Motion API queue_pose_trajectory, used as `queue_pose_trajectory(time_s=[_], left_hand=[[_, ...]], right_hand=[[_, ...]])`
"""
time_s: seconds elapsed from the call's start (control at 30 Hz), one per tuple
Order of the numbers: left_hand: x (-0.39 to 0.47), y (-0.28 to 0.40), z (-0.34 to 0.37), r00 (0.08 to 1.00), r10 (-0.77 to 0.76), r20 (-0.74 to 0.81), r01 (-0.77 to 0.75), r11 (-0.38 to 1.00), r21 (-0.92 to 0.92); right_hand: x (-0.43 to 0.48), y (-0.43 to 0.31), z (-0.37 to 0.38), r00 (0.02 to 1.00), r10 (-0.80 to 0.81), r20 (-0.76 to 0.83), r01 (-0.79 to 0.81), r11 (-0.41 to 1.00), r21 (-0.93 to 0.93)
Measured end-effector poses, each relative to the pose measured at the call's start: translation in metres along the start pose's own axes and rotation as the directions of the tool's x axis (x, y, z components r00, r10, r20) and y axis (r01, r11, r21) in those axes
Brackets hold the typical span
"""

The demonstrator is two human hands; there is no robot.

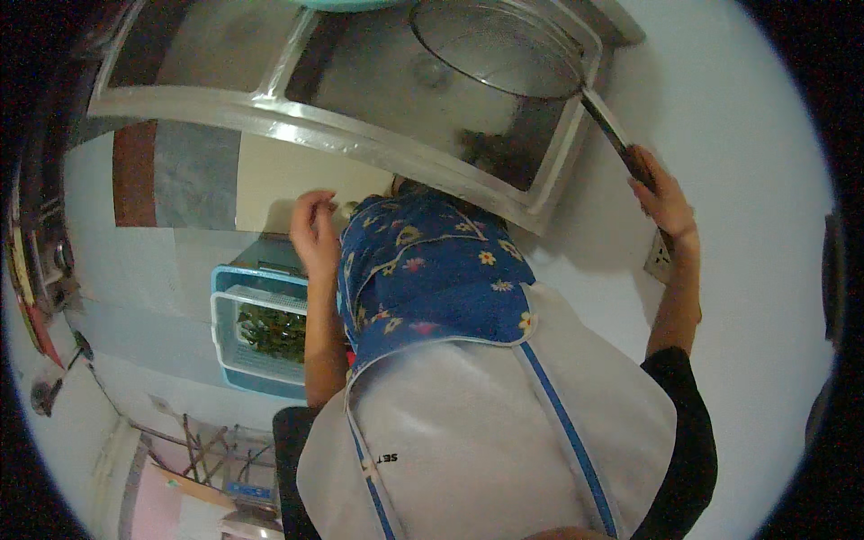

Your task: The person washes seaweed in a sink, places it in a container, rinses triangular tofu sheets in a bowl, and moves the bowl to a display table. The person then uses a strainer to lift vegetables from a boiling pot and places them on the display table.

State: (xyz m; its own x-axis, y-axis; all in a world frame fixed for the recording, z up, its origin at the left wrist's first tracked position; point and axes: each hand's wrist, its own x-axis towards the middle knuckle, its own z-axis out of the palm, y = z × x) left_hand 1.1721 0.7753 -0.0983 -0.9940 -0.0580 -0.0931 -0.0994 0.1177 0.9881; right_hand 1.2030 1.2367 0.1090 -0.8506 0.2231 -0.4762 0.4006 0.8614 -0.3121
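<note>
My right hand [665,199] grips the dark handle of a round wire-mesh strainer [499,50]. The strainer hangs over the right basin of a double stainless-steel sink [324,145], its mesh hoop reaching the top edge of the view. To the left of my blue floral apron [432,270], my left hand [314,226] is held up with curled fingers and nothing visible in it. Below that hand, my left forearm partly hides a white plastic basket [226,337] of dark leafy greens [273,331], which rests in a blue tub [233,381].
A turquoise rim [351,5] shows at the sink's top edge. A wall socket [658,260] sits on the white wall [736,202] near my right wrist. At lower left stands a rack [209,449] with sticks. Coloured panels [196,175] lie beneath the sink's front edge.
</note>
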Motion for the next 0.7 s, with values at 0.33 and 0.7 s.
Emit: queue_pose_trajectory(time_s=[0.33,0.7], left_hand=[[0.086,-0.102,0.284,0.472,-0.185,0.862,-0.539,0.712,0.449],[0.041,-0.230,0.372,0.200,-0.669,0.716,-0.592,0.500,0.632]], right_hand=[[0.095,0.027,0.056,0.994,0.080,0.080,-0.023,0.834,-0.552],[0.114,0.029,0.043,0.969,0.195,0.153,-0.102,0.878,-0.468]])
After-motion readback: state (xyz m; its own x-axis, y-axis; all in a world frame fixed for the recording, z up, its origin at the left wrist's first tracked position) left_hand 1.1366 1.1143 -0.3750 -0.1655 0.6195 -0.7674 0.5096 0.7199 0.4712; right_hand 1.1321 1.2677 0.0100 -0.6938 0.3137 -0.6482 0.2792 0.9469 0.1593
